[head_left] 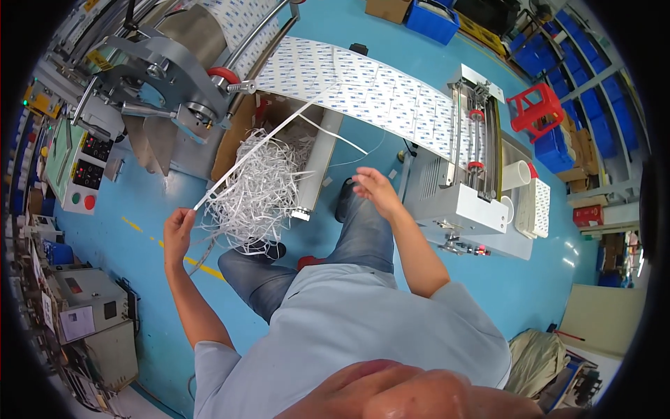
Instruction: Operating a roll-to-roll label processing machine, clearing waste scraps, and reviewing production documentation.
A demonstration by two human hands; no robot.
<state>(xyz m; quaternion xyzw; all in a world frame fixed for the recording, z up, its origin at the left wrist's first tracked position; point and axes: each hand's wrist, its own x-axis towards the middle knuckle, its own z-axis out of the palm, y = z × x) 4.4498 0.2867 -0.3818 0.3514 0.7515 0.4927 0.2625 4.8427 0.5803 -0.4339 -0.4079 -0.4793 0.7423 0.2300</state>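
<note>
My left hand is closed in a pinch on the end of a narrow white strip. From there the strip runs taut up to the printed label web. Another loose white strip hangs below the web, its free end pointing right. My right hand is raised below the web, fingers loosely bent and apart, with nothing visible in them. Between my hands lies a large tangle of thin white strips, spilling from a cardboard box. A long white roll stands beside the tangle.
On the left, a grey roller machine feeds the web, with a control panel beside it. The web enters a white machine on the right. A red stool and blue bins stand beyond. A grey metal cabinet is lower left.
</note>
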